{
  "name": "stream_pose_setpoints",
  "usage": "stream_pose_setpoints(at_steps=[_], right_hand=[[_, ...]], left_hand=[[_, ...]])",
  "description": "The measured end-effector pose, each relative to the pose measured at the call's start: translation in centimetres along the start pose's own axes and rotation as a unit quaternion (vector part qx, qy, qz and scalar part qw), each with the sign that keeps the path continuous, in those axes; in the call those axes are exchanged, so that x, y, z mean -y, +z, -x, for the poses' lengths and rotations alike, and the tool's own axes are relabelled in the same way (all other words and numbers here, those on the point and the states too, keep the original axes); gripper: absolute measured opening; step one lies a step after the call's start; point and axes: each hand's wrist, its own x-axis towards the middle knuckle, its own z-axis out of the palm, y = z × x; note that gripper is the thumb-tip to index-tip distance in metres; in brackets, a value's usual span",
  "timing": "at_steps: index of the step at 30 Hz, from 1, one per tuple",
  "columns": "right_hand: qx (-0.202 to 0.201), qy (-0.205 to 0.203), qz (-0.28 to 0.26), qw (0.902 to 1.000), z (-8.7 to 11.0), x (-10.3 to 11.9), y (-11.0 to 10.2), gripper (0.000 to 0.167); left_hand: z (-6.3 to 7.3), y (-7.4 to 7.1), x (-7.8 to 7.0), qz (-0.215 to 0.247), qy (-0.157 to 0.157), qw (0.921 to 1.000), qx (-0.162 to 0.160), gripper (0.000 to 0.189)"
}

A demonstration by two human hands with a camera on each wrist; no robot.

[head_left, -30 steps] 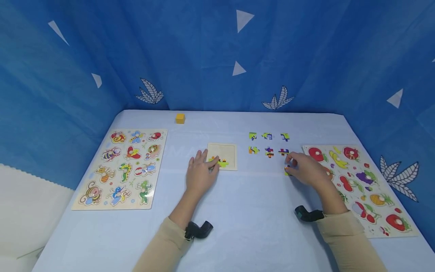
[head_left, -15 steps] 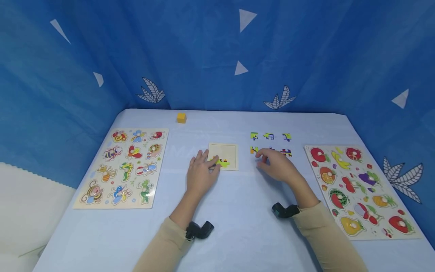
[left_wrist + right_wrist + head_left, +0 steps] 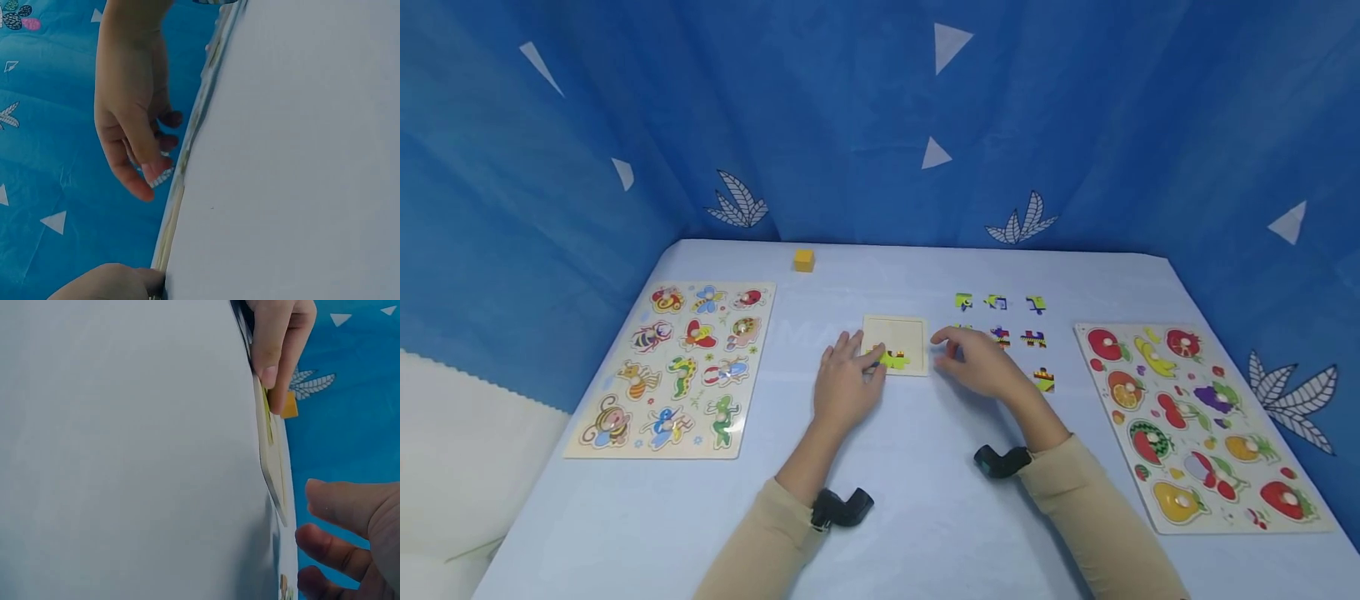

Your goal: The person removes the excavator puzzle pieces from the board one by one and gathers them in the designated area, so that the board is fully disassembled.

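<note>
My left hand [image 3: 847, 383] lies at the left edge of a small wooden puzzle tray [image 3: 917, 325], its thumb over the green and yellow puzzle pieces [image 3: 896, 361] in the tray's near part. In the right wrist view, thumb and a straight finger [image 3: 279, 394] of that hand rest on the tray. Just right of the tray hovers my right hand [image 3: 977, 362], thumb and fingers apart with nothing between them, as the right wrist view shows. Loose jigsaw pieces stand in rows beyond it, among them a green one [image 3: 964, 302]. Another piece [image 3: 1043, 380] lies right of that hand.
A peg puzzle board with insects [image 3: 752, 433] lies on the left of the white table [image 3: 925, 533]. One with fruit [image 3: 1165, 521] is on the right. Near the back edge sits a yellow cube [image 3: 804, 261]. A blue curtain [image 3: 850, 100] hangs behind.
My right hand has moved left from the nearest loose piece, past the rows, to beside the tray; that piece stays on the table. My left hand has kept its place on the tray.
</note>
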Motion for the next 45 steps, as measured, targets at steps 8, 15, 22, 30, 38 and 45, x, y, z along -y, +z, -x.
stream_pose_setpoints(at_steps=[8, 15, 22, 30, 38, 45], right_hand=[[0.010, -0.028, -0.001, 0.9995, -1.2, 1.2, 1.2, 0.042], [0.009, -0.051, 0.035, 0.9981, -1.8, 2.1, 2.2, 0.039], [0.005, -0.060, 0.034, 0.9976, -1.8, 2.3, 2.5, 0.027], [0.014, -0.050, 0.030, 0.9982, -2.0, 2.5, 2.9, 0.028], [0.008, -0.035, -0.046, 0.9983, -2.3, 2.7, 2.8, 0.020], [0.006, -0.034, -0.077, 0.9965, -2.3, 2.6, 2.8, 0.016]], left_hand=[[-0.1, 0.3, 0.4, -0.010, -0.002, 0.9999, -0.003, 0.036], [-0.2, 0.4, 0.4, -0.003, 0.006, 0.9997, -0.023, 0.034], [-0.2, 0.3, 0.2, -0.003, -0.008, 0.9997, -0.023, 0.032], [-0.2, 0.2, 0.1, -0.008, -0.011, 0.9995, -0.029, 0.032], [-0.3, 0.1, 0.0, -0.004, -0.015, 0.9995, -0.028, 0.031], [-0.3, 0.2, 0.0, 0.002, -0.007, 0.9994, -0.035, 0.031]])
